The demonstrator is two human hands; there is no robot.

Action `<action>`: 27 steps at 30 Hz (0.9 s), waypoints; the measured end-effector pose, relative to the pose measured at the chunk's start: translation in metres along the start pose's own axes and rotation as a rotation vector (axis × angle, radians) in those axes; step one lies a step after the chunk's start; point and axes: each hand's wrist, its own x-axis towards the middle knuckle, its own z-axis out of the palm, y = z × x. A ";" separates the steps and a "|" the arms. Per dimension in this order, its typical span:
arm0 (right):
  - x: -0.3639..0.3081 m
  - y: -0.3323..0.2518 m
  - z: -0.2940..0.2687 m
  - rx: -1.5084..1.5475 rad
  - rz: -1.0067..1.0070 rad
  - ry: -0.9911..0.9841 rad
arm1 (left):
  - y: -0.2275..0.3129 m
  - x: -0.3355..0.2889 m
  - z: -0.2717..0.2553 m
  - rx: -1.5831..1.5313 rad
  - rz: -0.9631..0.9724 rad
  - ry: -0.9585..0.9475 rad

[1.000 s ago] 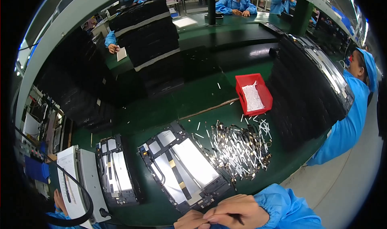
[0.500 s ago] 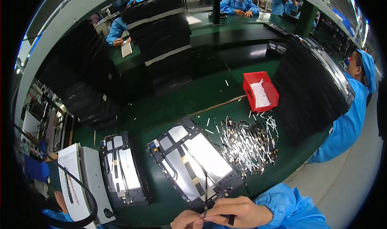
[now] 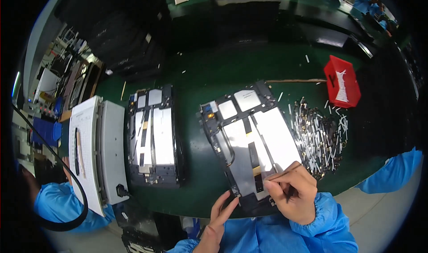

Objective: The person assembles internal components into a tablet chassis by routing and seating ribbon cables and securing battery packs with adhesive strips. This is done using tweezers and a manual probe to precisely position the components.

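In front of me lies an opened tablet-like device (image 3: 232, 139), with silver panels, a black frame and dark flat cables down its middle. Bent over its lower right part is my right hand (image 3: 294, 193), thumb and fingers pinched together close to the surface. What it grips, if anything, is hidden by the fingers. My left hand (image 3: 218, 217) rests at the lower left corner of the device, fingers stretched out and apart, fingertips at the black edge. A second, similar device (image 3: 154, 139) lies to the left.
Right of the device is a heap of small cables with white strips (image 3: 318, 139). Behind it stands a red bin (image 3: 343, 81) holding white strips. Left are a grey box (image 3: 113, 150) and a paper sheet (image 3: 84, 150) with pens. Black stacks (image 3: 111, 30) rise behind; co-workers sit around.
My view has shifted down and left. My hands, earlier together at the device's near edge, are now apart: the right over its lower part, the left at its corner.
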 end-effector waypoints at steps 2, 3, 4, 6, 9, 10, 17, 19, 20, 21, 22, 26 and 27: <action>-0.001 0.004 0.007 0.023 0.075 -0.027 | 0.004 -0.001 0.001 -0.044 -0.055 -0.005; -0.002 0.007 0.008 -0.002 0.023 -0.045 | 0.008 -0.002 0.002 -0.069 -0.081 -0.004; -0.003 0.007 0.009 0.001 0.033 -0.065 | 0.012 -0.003 0.003 -0.094 -0.108 -0.005; -0.003 0.008 0.011 0.014 0.007 -0.025 | 0.021 -0.002 0.004 -0.145 -0.156 -0.009; -0.001 0.009 0.012 -0.012 0.016 -0.053 | 0.034 0.005 0.006 -0.402 -0.242 0.088; -0.001 0.008 0.012 -0.016 0.030 -0.045 | 0.036 0.009 0.004 -0.405 -0.248 0.088; 0.009 -0.003 0.015 -0.007 0.008 -0.403 | 0.018 0.017 -0.010 -0.347 -0.136 0.194; 0.011 -0.005 0.017 -0.081 0.025 -0.449 | 0.011 0.028 -0.005 -0.107 0.053 0.267; 0.012 -0.007 0.017 -0.145 0.035 -0.497 | 0.011 0.032 -0.003 -0.117 0.049 0.261; 0.012 -0.009 0.018 -0.168 0.056 -0.512 | 0.010 0.036 -0.002 -0.079 0.063 0.271; 0.012 -0.009 0.019 -0.174 0.060 -0.515 | 0.009 0.039 -0.002 -0.040 0.076 0.282; 0.013 -0.010 0.023 -0.190 0.086 -0.413 | 0.003 0.046 -0.001 0.027 0.134 0.342; 0.013 -0.011 0.023 -0.194 0.114 -0.408 | 0.002 0.048 -0.002 0.021 0.132 0.338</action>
